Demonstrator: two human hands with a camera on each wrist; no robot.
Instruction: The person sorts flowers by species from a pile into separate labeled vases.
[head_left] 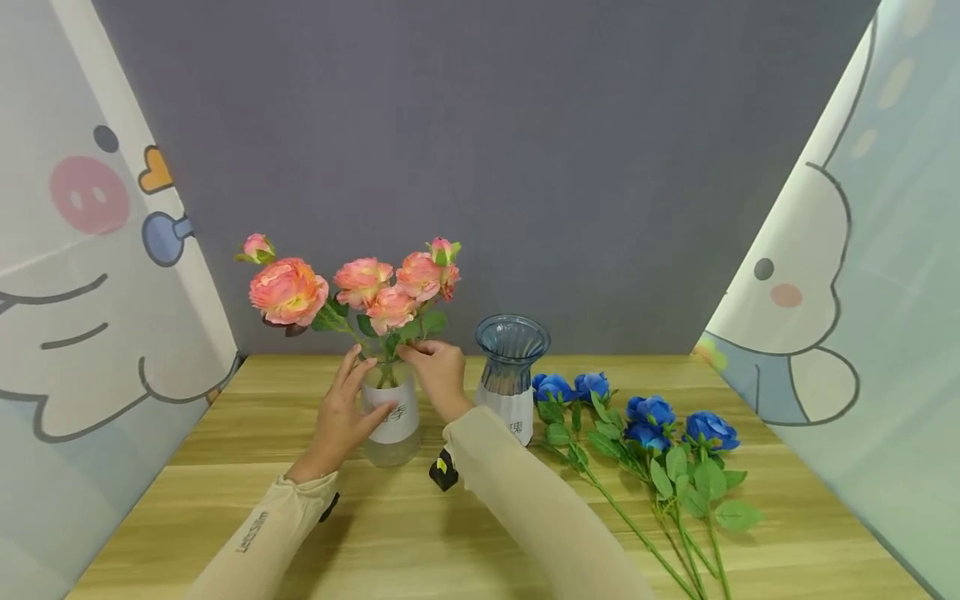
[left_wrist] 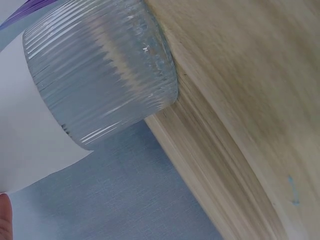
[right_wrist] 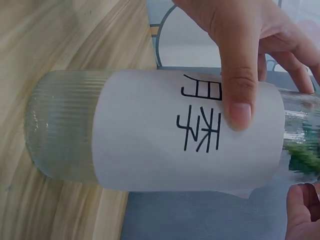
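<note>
A clear ribbed glass vase (head_left: 392, 454) with a white paper label (right_wrist: 150, 140) stands upright on the table. It holds several coral-pink artificial peonies (head_left: 362, 279), whose stems show through the glass. My left hand (head_left: 341, 417) holds the vase from the left, its thumb on the label and its other fingers spread near the neck. At the vase mouth, my right hand (head_left: 438, 375) pinches among the green stems, with its fingertips partly hidden by leaves. In the left wrist view the ribbed vase base (left_wrist: 110, 75) appears tilted beside the wooden tabletop.
A blue glass vase (head_left: 512, 342), also labelled, stands just right of the clear one, behind the right forearm. Several blue artificial roses (head_left: 651, 421) lie on the wooden table (head_left: 225, 467) at the right, stems toward the front. A grey partition (head_left: 480, 167) rises behind.
</note>
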